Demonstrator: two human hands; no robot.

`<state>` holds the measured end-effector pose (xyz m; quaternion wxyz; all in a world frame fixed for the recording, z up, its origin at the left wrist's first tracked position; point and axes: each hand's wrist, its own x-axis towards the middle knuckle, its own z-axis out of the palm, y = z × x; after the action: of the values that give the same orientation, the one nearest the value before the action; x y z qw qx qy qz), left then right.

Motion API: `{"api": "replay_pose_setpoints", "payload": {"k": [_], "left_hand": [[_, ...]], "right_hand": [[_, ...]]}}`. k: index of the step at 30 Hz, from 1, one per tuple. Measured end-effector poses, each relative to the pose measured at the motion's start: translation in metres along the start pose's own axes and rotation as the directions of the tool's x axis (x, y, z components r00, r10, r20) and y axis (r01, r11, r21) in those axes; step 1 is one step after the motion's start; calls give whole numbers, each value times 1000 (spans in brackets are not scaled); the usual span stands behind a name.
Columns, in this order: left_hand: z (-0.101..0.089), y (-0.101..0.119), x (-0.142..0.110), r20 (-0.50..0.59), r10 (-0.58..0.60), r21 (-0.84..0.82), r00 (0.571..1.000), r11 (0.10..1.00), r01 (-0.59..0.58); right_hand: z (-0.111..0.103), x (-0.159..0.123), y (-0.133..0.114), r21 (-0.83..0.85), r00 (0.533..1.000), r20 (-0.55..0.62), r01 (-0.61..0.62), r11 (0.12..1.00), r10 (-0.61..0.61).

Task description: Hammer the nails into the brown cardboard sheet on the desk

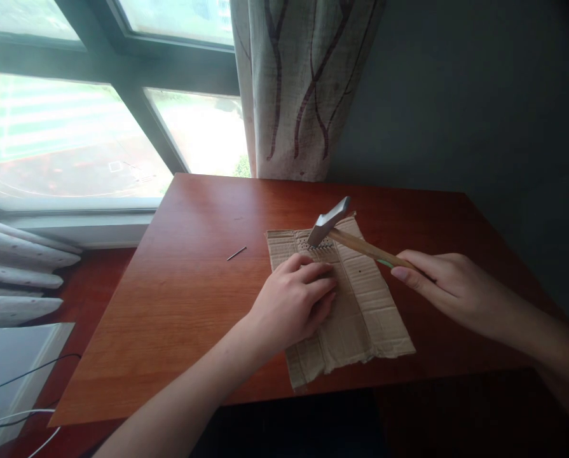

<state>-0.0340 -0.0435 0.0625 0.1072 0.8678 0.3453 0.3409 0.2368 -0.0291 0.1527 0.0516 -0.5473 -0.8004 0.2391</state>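
A hammer with a grey metal head and a wooden handle is gripped near the handle's end by my right hand. Its head is over the upper part of a creased piece of cardboard; whether it touches is unclear. Small dark holes cluster in the cardboard beside the head. My left hand rests on the cardboard just below the hammer head, fingers curled and close together. Its thumb and anything it may pinch are hidden. Left of the cardboard, a thin metal nail lies on the table.
The reddish-brown wooden table ends close to my body. Behind it hang a patterned curtain and a dark wall. A window is at the left. Several cables run by a white panel at lower left.
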Motion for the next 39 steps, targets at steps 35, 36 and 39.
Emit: {"api": "replay_pose_setpoints", "payload": {"k": [35,36,39], "left_hand": [[0,0,0,-8,2,-5,1000,1000,-2],[0,0,0,-9,1,-4,1000,1000,-1],[0,-1,0,-9,3,-3,1000,1000,-3]], "right_hand": [[5,-1,6,6,1000,-25,-2,1000,2],[6,-1,6,4,1000,-25,3,1000,-3],[6,-1,5,-3,1000,-21,19,1000,-19]]}}
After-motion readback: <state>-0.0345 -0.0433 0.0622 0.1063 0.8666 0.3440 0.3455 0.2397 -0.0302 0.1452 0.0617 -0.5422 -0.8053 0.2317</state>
